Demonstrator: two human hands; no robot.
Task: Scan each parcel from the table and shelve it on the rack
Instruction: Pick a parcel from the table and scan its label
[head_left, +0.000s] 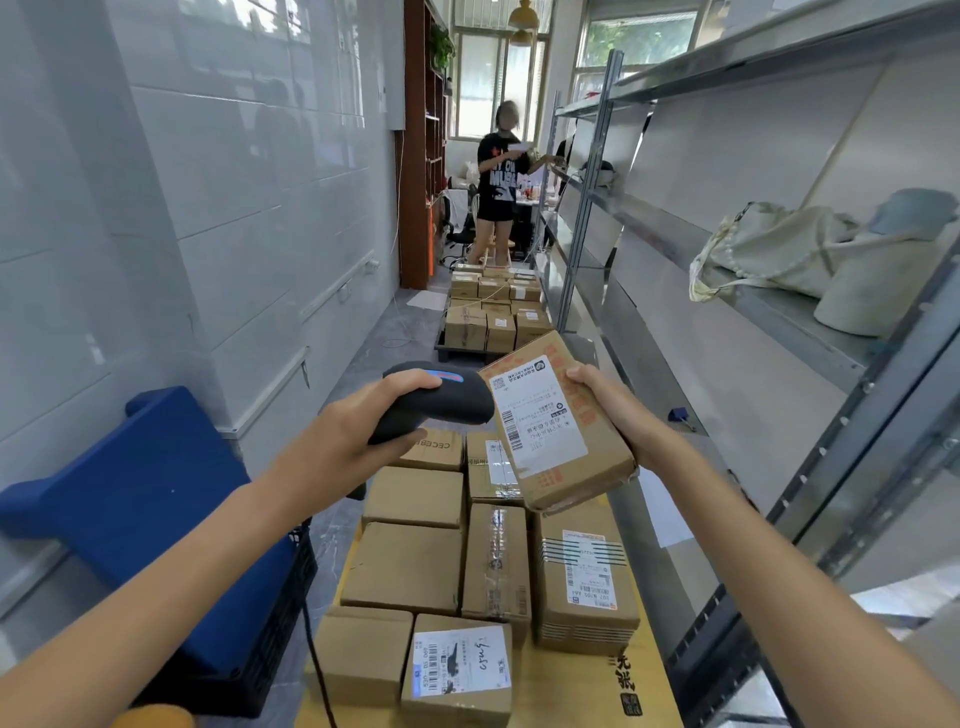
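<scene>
Item: flat cardboard parcel (558, 431), one, held up above the table (644, 670), tilted, white shipping label (537, 415) facing the wearer. The right hand (615, 410) grasps it by the far long edge, thumb on top; the left hand (358, 431) is wrapped round a black handheld scanner (441, 400), its nose just beside the label. Handling, judged: light, since one hand carries it; stiff board, one lower corner crushed; best held by the long edges, label left uncovered. Parcels lying on the table: nine visible. Further boxes (493, 312) stacked down the aisle, uncounted. Rack (779, 306) on the right holds two cloth bags (769, 249).
</scene>
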